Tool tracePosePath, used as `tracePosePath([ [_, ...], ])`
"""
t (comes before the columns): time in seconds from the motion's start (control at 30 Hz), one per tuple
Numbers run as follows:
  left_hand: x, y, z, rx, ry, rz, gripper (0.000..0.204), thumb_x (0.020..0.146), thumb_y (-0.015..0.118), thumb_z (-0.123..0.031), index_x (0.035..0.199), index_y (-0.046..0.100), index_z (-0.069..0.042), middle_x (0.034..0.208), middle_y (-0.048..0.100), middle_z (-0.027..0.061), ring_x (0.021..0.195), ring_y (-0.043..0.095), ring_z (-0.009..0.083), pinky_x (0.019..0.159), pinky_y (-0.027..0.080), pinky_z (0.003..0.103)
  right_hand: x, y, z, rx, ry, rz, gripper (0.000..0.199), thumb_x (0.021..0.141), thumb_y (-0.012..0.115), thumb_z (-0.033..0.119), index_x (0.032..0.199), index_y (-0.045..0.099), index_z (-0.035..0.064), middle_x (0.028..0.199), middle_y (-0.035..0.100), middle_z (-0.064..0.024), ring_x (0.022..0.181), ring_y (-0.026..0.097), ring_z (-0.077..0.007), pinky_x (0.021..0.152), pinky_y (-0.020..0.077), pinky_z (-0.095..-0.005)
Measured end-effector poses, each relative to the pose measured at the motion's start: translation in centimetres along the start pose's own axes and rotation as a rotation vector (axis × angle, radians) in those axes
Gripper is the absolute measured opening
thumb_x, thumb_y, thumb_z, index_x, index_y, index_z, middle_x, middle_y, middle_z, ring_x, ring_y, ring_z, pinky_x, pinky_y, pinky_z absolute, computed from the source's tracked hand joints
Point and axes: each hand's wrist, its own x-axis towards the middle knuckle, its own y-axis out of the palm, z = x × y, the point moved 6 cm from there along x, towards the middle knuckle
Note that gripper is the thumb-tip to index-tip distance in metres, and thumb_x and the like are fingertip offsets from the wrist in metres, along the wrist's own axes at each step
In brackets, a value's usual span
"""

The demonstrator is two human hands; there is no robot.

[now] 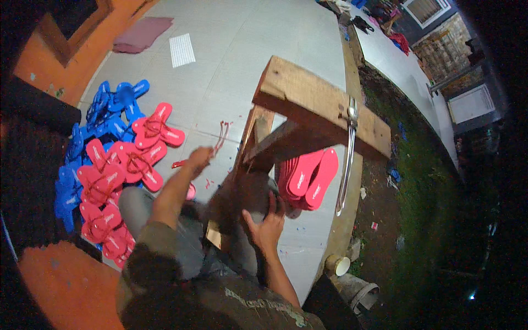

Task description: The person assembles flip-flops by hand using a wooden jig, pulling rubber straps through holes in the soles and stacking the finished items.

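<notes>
My left hand (199, 159) is closed round red sandal straps (221, 137), which stick out past the fingers over the tiled floor. Another red end shows on the near side of that fist. My right hand (268, 226) has its fingers spread and holds nothing visible; it is by my leg, just short of a stack of pink sandal soles (303, 176). Those soles lie under a wooden stand (313, 102) with a thick top beam. A long metal tool (347, 165) hangs across the beam's right part. Left of me, pink sandals with red straps (102, 184) are heaped.
Blue sandals (113, 124) are piled behind the pink ones, by the orange wall (41, 69). Farther off lie a white sheet (182, 50) and a mauve cloth (142, 34). Red scraps dot the floor. At the right, the floor edge meets soil and grass, near a white bucket (357, 291).
</notes>
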Motion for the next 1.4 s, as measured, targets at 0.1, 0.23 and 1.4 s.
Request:
tracePosePath([
  [0.1,2.7,-7.1,1.8,0.415,0.176,-0.096,0.031,0.081,0.048,-0.033,0.081,0.059,-0.004,0.077,0.060,0.0200,0.072,0.057,0.0370,0.065,0.044,0.044,0.0,0.8,2.0,0.066,-0.067,0.005,0.074,0.065,0.070,0.039,0.123,0.039,0.0043,0.121,0.036,-0.0243,0.112,0.036,-0.0383,0.094,0.0310,-0.0438],
  [0.23,-2.4,-12.2,-12.5,0.281,0.367,-0.031,0.038,0.080,0.052,-0.039,0.075,0.059,-0.002,0.072,0.059,0.0179,0.068,0.057,0.0311,0.061,0.044,0.039,0.4,-0.3,-0.2,0.256,-0.047,-0.138,0.057,0.070,0.068,0.028,0.116,0.047,0.0017,0.119,0.041,-0.0204,0.112,0.039,-0.0337,0.094,0.0315,-0.0397],
  [1.4,-11.6,-5.2,-19.9,0.282,0.826,-0.296,0.020,0.075,0.056,-0.031,0.082,0.063,-0.013,0.077,0.063,0.0064,0.068,0.061,0.0248,0.060,0.049,0.034,4.3,1.7,4.9,0.791,-0.104,-0.093,0.023,0.089,0.044,0.020,0.079,0.057,0.0043,0.056,0.038,0.0064,0.048,0.031,-0.0013,0.043,0.0230,-0.0188],
])
